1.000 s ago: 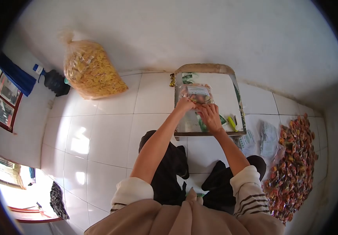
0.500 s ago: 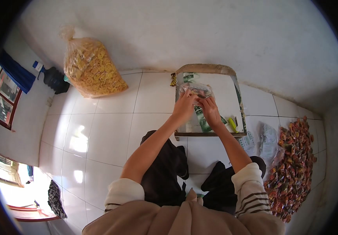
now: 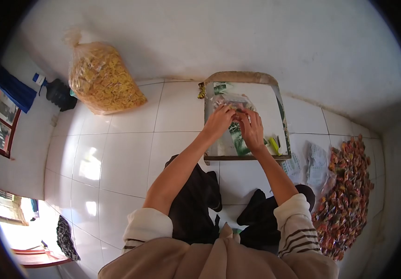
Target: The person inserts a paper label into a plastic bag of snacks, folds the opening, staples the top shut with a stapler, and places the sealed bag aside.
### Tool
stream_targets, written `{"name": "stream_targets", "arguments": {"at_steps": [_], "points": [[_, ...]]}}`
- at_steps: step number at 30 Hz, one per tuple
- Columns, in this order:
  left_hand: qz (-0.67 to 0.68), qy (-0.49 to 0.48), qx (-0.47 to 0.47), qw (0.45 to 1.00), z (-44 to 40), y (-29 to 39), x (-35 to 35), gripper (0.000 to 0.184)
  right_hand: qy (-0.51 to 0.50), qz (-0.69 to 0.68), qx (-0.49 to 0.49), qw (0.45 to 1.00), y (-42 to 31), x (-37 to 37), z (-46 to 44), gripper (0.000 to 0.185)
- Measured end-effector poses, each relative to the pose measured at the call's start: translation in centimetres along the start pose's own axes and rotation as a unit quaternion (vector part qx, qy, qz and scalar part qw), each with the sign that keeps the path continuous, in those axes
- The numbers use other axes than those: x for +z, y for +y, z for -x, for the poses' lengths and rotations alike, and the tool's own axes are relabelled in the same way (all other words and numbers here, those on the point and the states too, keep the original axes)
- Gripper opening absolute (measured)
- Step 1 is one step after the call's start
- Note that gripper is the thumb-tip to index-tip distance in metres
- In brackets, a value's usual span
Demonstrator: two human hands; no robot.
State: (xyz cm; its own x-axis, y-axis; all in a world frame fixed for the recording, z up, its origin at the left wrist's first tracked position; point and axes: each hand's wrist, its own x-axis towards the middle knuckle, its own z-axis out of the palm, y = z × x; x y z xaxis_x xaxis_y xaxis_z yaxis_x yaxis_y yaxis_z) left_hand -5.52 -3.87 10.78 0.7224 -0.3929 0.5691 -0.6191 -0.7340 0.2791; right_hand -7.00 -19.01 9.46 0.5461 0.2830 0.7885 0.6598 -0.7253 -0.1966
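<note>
On the low table, a clear plastic bag (image 3: 234,100) lies with reddish and pale contents that are too small to make out. My left hand (image 3: 219,120) has its fingers closed on the near left edge of the bag. My right hand (image 3: 251,128) grips the near right edge, its thumb and fingers close to those of the left. The fingertips partly hide the bag's near end. Right of my right wrist, a yellow-green cutter (image 3: 275,145) rests on the tabletop beside a small dark piece.
The low table (image 3: 268,104) stands against the wall. A large bag of yellow snacks (image 3: 105,79) leans at the back left, near a water jug (image 3: 61,94). Printed plastic bags (image 3: 317,160) and a heap of small reddish packets (image 3: 347,195) cover the floor at right.
My right hand's fingers have spread and shifted slightly along the bag's near edge. The left hand stays on the bag. The whole view has shifted a little.
</note>
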Motion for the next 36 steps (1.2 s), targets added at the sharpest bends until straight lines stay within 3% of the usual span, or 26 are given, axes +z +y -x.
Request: {"name": "stream_targets", "arguments": {"at_steps": [6,8,9,11,15,17,24,27,29,36], "points": [[0.048,-0.03,-0.042,0.998,0.0,0.5,0.1,0.012,0.026,0.025,0.02,0.999,-0.4,-0.7,2.1,0.024],[0.085,-0.056,-0.067,0.993,0.2,0.9,0.1,0.013,-0.064,0.057,0.16,0.983,-0.1,-0.3,6.3,0.019],[0.086,-0.057,-0.065,0.993,0.4,1.0,0.4,0.013,-0.063,0.058,0.162,0.983,-0.1,-0.1,8.3,0.019],[0.057,-0.109,-0.047,0.991,1.2,1.0,1.6,0.009,-0.16,-0.021,0.238,0.958,-0.2,0.0,12.0,0.016],[0.046,-0.092,-0.057,0.993,3.8,0.6,3.6,0.009,-0.155,-0.012,0.157,0.975,0.1,-0.3,13.7,0.019],[0.093,-0.087,-0.053,0.99,5.7,0.1,4.7,0.009,-0.055,-0.029,0.181,0.981,-0.9,-1.4,10.4,0.024],[0.088,-0.059,-0.123,0.987,8.3,1.0,5.5,0.009,-0.146,-0.106,0.133,0.975,-0.1,1.0,9.3,0.031],[0.08,-0.018,-0.095,0.992,8.1,1.0,5.6,0.011,-0.123,-0.113,0.148,0.975,-0.8,1.8,9.1,0.028],[0.12,0.002,-0.103,0.987,7.4,0.9,5.4,0.013,-0.062,-0.05,0.151,0.985,-0.4,2.9,8.6,0.02],[0.116,0.104,-0.149,0.976,1.7,0.8,2.4,0.01,-0.103,0.019,0.122,0.987,1.6,1.6,0.8,0.011]]}}
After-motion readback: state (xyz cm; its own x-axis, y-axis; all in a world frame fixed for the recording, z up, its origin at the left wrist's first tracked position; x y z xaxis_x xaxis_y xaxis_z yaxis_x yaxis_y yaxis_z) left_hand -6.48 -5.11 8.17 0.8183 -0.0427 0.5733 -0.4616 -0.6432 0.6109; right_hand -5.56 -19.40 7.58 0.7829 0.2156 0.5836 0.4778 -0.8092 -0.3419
